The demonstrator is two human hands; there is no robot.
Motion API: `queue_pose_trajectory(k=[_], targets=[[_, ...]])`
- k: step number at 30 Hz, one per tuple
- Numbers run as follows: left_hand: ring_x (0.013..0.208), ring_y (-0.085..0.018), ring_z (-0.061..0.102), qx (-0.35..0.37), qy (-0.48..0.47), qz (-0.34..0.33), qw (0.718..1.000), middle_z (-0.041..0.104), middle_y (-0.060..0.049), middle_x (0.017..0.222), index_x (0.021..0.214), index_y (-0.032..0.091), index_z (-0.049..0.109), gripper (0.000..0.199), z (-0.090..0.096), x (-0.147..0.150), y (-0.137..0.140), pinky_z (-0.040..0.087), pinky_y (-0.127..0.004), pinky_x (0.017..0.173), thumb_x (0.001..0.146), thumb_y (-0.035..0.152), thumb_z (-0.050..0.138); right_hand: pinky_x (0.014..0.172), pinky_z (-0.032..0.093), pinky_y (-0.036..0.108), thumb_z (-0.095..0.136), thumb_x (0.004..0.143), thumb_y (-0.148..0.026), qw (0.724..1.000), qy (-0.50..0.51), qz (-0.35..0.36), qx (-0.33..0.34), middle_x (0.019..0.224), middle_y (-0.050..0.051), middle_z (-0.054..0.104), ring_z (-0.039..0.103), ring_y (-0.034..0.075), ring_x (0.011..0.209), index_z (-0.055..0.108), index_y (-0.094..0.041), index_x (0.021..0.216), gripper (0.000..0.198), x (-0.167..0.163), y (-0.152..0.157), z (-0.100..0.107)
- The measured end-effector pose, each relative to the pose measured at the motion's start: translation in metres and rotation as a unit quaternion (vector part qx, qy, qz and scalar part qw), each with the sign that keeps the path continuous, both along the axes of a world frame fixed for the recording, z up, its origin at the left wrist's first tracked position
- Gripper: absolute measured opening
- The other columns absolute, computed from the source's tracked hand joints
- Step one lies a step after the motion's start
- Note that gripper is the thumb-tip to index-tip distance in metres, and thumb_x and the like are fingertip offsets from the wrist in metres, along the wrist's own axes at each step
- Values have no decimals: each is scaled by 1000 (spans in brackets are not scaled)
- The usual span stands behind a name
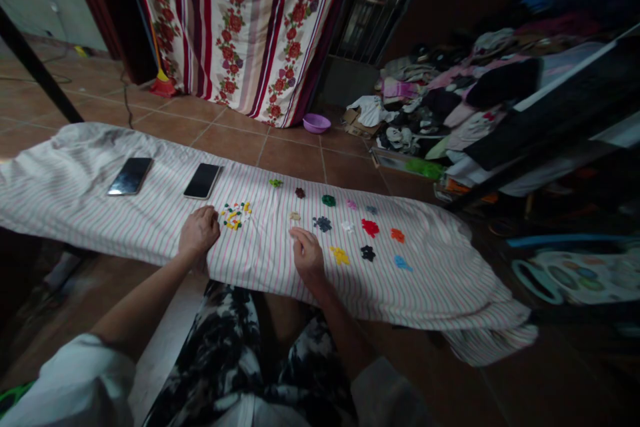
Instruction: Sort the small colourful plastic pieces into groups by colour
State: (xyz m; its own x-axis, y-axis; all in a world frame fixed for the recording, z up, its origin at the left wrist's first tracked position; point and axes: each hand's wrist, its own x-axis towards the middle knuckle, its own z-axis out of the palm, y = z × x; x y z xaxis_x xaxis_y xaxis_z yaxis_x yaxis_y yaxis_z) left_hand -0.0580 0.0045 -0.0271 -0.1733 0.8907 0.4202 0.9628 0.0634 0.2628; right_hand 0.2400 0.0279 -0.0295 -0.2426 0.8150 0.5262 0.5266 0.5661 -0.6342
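Note:
My left hand rests on the striped cloth with its fingers curled in, and nothing shows in it. Just right of it lies a mixed pile of small pieces in yellow, green, white and orange. My right hand has thumb and fingers pinched together just below a small beige pile; whatever it may hold is too small to make out. Sorted by colour, several little heaps spread out to its right, among them dark grey, yellow, red, black and blue.
Two phones lie on the left part of the striped cloth. Beyond the surface, a purple basin stands on the tiles before a flowered curtain. Heaped clothes fill the right background.

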Motion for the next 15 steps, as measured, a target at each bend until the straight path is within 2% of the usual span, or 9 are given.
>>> queue_pose_trajectory(k=[6, 12, 15], targets=[[102, -26, 58, 1, -2, -2, 1000, 64, -14, 105, 94, 17, 56, 21, 1, 1, 0, 45, -39, 88, 81, 18, 39, 96, 48, 40, 40, 83, -9, 992, -44, 118, -7, 110, 7, 66, 57, 21, 106, 67, -23, 110, 40, -46, -12, -3], [103, -26, 58, 2, -8, -1, 1000, 63, -15, 111, 96, 15, 57, 23, 1, 1, 0, 45, -38, 92, 81, 17, 40, 92, 48, 40, 40, 86, -10, 988, -96, 119, -15, 106, 8, 64, 56, 23, 100, 66, -23, 113, 40, -84, 1, 4], [105, -26, 57, 1, -10, 0, 1000, 63, -15, 112, 96, 15, 58, 23, 1, 1, 0, 45, -39, 93, 81, 17, 40, 94, 45, 37, 40, 87, -10, 986, -125, 105, -33, 109, 7, 62, 53, 22, 103, 65, -24, 115, 40, -101, 12, 11]])
